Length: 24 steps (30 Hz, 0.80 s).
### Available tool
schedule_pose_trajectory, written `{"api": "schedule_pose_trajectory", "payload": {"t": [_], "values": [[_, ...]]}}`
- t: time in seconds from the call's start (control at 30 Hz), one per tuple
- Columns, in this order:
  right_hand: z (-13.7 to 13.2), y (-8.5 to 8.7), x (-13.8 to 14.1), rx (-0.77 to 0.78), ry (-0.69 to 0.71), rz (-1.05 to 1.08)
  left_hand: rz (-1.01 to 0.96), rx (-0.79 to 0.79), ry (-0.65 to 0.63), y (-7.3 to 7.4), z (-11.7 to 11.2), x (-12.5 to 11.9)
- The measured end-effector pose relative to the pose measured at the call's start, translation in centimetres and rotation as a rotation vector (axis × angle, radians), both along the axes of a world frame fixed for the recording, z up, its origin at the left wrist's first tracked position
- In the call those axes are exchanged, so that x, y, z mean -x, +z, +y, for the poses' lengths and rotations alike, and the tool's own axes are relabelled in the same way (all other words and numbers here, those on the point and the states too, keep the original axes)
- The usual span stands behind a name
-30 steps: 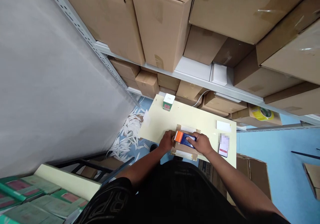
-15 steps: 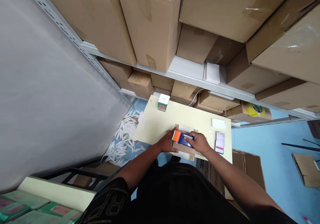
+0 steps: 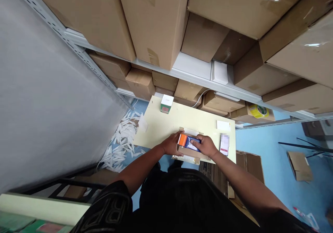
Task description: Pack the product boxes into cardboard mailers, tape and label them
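Note:
A small open cardboard box [image 3: 191, 153] lies at the near edge of the pale yellow table [image 3: 156, 125], its taped flaps spread outward. An oblong orange-and-blue pack [image 3: 188, 142] sits in or just over its opening; how deep it lies I cannot tell. The orange left end has a white jagged edge. My right hand [image 3: 206, 145] is closed on the pack's right end, thumb on top. My left hand [image 3: 172, 144] grips the box's left end, fingers at the far side and thumb at the near side, close to the pack's orange end.
On the table stand a green-and-white box [image 3: 166, 104], a flat white box [image 3: 223, 125] and a phone [image 3: 224, 145]. Shelves beyond hold large cartons [image 3: 153, 25] and a yellow tape roll [image 3: 259, 111]. White paper strips [image 3: 123, 137] litter the floor at left. An open carton [image 3: 251, 167] is at right.
The view has shifted slightly, so the table appears a little further left and higher. Both hands keep their holds, and the pack stays in nearly the same place over the box.

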State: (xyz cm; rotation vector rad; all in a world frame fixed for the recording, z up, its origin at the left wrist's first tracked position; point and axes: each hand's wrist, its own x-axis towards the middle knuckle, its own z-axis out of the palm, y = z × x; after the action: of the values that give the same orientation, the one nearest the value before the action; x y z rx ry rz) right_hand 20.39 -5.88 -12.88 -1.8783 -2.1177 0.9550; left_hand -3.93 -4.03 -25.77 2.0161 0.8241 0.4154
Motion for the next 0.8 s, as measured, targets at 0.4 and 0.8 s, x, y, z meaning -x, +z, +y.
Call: {"api": "schedule_pose_trajectory", "payload": {"t": [0.4,0.8], "values": [[0.8,2.1,-0.3,0.116,0.084,-0.099,-0.016,-0.037,0.036,1.9,0.4,1.2],[-1.3,1.6,-8.0,0.122,-0.005,-0.147,0.057,0.022,0.091,2.8,0.8,3.8]]}}
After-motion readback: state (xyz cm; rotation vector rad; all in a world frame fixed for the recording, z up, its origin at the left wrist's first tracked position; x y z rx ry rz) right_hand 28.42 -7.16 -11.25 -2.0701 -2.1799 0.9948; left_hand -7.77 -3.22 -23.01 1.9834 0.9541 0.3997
